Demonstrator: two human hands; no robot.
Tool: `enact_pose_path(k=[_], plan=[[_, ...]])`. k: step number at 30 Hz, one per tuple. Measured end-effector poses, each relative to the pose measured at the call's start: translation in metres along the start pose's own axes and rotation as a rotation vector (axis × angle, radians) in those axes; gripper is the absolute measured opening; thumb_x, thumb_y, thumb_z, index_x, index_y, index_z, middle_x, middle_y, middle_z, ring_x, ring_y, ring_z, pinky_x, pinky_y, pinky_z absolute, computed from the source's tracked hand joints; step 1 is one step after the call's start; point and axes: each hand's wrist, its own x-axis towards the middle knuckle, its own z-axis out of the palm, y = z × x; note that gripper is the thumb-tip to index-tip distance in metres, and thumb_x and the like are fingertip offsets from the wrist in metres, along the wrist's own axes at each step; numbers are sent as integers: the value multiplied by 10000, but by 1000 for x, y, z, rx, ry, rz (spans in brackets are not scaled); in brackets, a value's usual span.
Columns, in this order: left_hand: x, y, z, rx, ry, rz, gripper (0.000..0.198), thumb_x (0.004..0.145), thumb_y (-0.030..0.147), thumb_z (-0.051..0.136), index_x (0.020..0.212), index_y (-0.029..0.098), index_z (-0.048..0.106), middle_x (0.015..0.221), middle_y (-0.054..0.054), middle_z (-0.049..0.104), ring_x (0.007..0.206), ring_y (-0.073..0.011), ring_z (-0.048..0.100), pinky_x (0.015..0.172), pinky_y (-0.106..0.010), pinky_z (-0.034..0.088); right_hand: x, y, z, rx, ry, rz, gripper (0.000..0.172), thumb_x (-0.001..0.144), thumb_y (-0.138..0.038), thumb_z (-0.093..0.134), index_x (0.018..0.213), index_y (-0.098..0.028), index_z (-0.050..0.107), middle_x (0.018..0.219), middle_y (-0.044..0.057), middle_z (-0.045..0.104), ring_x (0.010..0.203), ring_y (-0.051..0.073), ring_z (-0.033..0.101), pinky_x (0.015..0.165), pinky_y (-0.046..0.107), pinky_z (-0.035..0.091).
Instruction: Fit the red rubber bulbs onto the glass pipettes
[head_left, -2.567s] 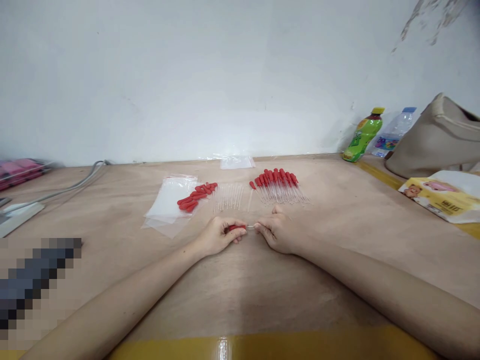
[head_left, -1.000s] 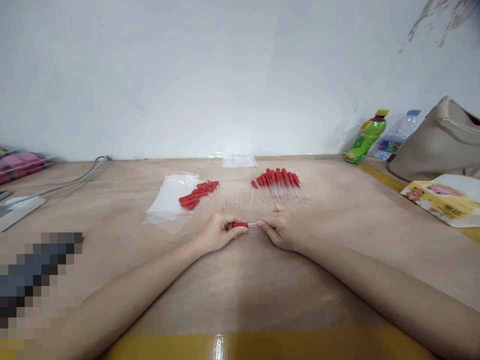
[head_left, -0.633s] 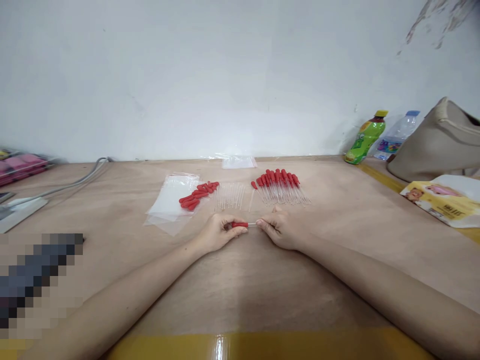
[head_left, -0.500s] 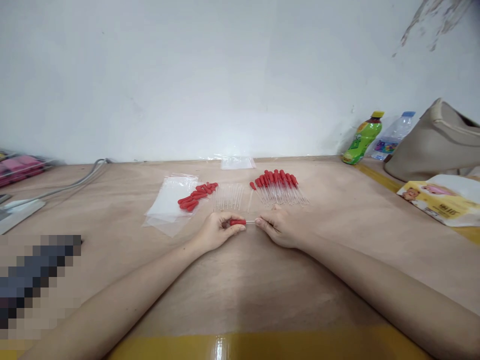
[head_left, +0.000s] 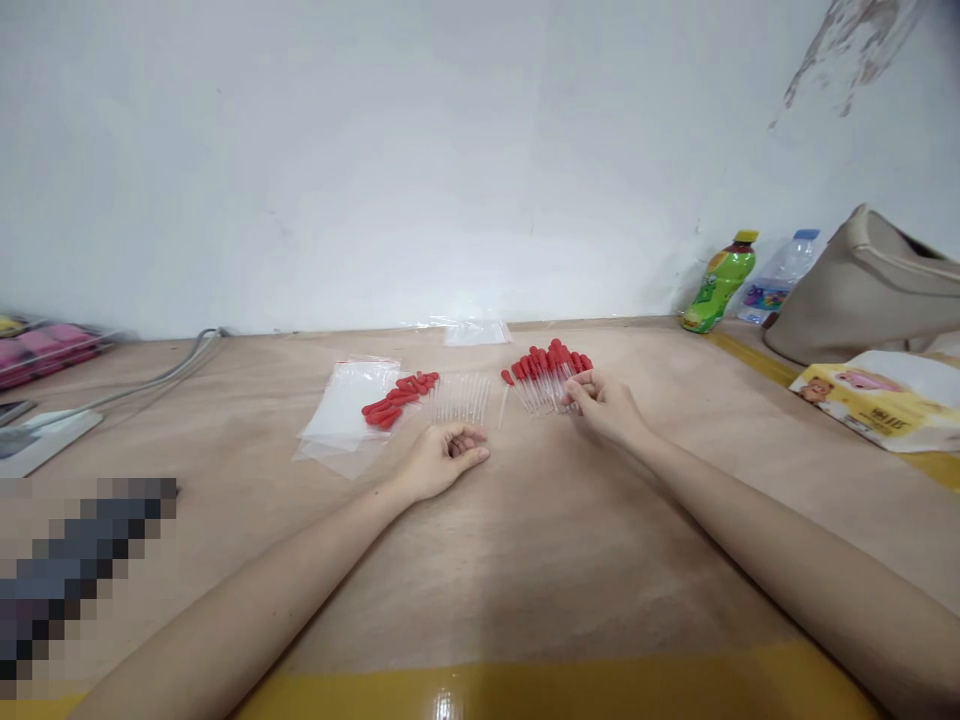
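My right hand [head_left: 601, 403] rests at the near edge of a pile of assembled droppers [head_left: 541, 368], red bulbs on clear tubes. Its fingers are pinched together on a dropper at the pile's tube ends. My left hand [head_left: 448, 456] lies on the wooden table [head_left: 525, 560], palm turned up, fingers loosely curled with nothing in them. Just beyond it lies a row of bare clear tubes [head_left: 459, 397]. Left of the tubes is a small heap of loose red bulbs [head_left: 397, 398], partly on a stack of clear plastic bags [head_left: 337, 415].
Another clear bag [head_left: 474, 332] lies by the wall. At the far right stand a green bottle [head_left: 716, 282], a water bottle [head_left: 780, 278], a beige bag [head_left: 870, 290] and a tissue pack [head_left: 877, 398]. A grey cable [head_left: 157, 375] and pink items [head_left: 45, 345] are at left.
Both hands were pinching one dropper at the table's middle. My right hand has carried it away to the dropper pile; my left hand has let go and turned palm up.
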Motion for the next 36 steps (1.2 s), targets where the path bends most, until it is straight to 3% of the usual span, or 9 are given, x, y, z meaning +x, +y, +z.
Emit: enact_pose_path(k=[5,8,21,25,36], plan=[[1,1,1,34,-18,20,267,728,383,577,868,159,616,670,11,538,558,-82,458,512,-200,372,17,-5,-18,-250,123,101,294,743,-443,459,653,-183,563,610,23,623,563,140,542,518,232,334],[1,2,1,32,-17,11,265,725,379,577,862,154,612,665,12,536,550,-79,452,504,-196,370,25,-9,-17,-378,149,125,278,746,-413,451,622,-190,560,628,28,623,605,160,549,520,241,311],[0,4,0,36,-13,15,277,719,373,578,865,141,622,665,3,534,552,-87,445,500,-207,369,38,-18,20,-532,135,114,226,784,-304,417,896,-214,593,798,54,648,802,232,578,788,378,320],[0,5,0,38,-18,22,274,724,378,571,859,146,624,661,4,531,556,-89,449,503,-208,368,36,-18,23,-546,107,84,287,797,-303,404,1017,-244,579,883,58,649,869,243,570,801,384,313],[-1,6,1,64,-15,33,265,728,368,571,868,148,622,665,5,531,551,-86,442,497,-204,370,27,-19,34,-640,97,-44,312,801,-310,413,1053,-187,550,869,90,649,882,237,556,799,361,289]])
